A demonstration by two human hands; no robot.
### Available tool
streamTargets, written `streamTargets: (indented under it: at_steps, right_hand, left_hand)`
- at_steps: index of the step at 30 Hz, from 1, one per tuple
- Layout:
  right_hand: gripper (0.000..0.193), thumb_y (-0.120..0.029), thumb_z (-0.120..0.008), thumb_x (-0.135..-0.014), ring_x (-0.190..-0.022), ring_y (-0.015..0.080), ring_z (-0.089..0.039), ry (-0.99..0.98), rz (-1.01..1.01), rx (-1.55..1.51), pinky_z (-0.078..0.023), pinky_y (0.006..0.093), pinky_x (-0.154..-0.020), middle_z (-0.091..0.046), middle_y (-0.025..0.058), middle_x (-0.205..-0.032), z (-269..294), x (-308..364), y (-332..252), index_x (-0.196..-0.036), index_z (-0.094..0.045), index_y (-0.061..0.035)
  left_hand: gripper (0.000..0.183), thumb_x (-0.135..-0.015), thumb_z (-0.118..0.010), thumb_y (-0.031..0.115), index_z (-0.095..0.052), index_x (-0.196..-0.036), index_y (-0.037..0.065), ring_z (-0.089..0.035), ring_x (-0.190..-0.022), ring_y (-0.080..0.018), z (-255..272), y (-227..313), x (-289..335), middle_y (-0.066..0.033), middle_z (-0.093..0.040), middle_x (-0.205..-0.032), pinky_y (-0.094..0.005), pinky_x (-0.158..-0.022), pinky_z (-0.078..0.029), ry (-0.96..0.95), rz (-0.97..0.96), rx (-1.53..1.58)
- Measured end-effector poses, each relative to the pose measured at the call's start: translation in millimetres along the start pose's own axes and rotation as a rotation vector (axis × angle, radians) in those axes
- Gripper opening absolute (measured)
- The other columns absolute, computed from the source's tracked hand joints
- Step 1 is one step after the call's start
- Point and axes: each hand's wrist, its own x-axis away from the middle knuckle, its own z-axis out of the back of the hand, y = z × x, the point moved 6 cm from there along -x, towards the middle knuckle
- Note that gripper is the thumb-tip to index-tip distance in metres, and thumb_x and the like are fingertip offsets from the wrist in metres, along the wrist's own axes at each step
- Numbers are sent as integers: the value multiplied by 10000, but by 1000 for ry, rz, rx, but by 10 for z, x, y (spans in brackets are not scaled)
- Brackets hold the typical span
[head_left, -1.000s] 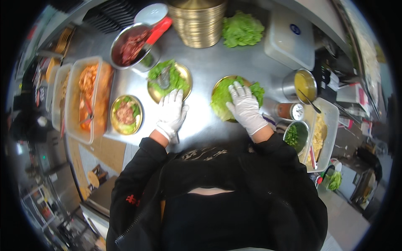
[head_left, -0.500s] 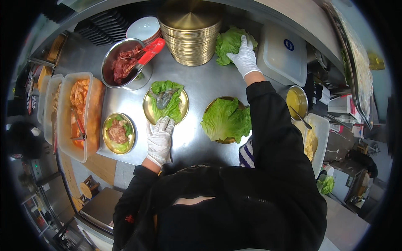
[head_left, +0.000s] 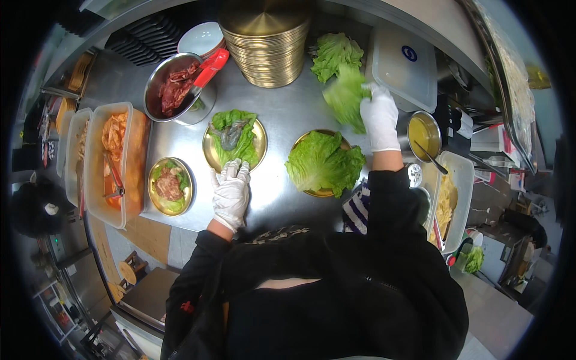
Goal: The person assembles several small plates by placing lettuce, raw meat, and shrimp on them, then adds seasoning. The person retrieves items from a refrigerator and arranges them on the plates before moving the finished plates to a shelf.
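- Translucent lidded box, back right
- Gold plate bearing lettuce, left hand's fingers outstretched over its near rim
- Lettuce leaf, blurred, pinched in right hand near box
- Round blue emblem on box (lettering too small to read)

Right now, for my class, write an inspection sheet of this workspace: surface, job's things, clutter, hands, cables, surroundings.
Surface: shiny metal counter.
Job's things: blurred lettuce leaf; middle plate bearing lettuce and greyish food; right plate covered with lettuce.
Clutter: red-handled tongs in the meat pot; stacked gold plates; striped cloth.
Hands: gloved left hand, fingertips at the middle plate's near edge; gloved right hand, gripping the leaf.
Cables: nothing seen.
Surroundings: wooden stool on the floor at left.
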Motion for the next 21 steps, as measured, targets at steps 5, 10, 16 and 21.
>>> streamTargets:
  at_steps: [5, 10, 16, 21]
  right_hand:
    - [486, -139, -651, -817, -1187, 377, -560, 33, 7, 236, -498, 451, -958, -533, 177, -1362, -52, 234, 42, -1297, -583, -105]
    - [615, -209, -653, -852, -1191, 394, -568, 115, 157, -5, -494, 464, -971, -511, 222, -1375, -319, -376, -352, -1419, -450, -87]
    - [573, -227, -612, -883, -1121, 425, -610, -57, -66, 41, -484, 465, -980, -592, 241, -1289, -949, -1071, -159, -1436, -472, -177]
    - [403, -181, -577, -889, -1012, 394, -650, 172, 82, -88, -511, 452, -922, -659, 195, -1130, -586, -963, -335, -1289, -614, -153]
  left_hand:
    - [385, -943, -561, 210, -602, -1308, 95, -481, -1326, -307, 42, 63, 1, -125, -557, -1374, -569, -1161, -229, 16, -5, -34]
    - [378, -928, -615, 199, -627, -1291, 95, -483, -1314, -343, 340, 253, 36, -139, -567, -1351, -524, -1150, -290, 132, -67, 15]
    - [352, -817, -670, -28, -687, -1158, 60, -551, -1234, -344, 545, 267, 127, -146, -622, -1253, -455, -1067, -425, 239, -140, 360]
    - [341, -825, -639, -54, -671, -1157, 13, -577, -1160, -363, 474, 39, 197, -177, -638, -1177, -437, -1071, -411, 364, -44, 445]
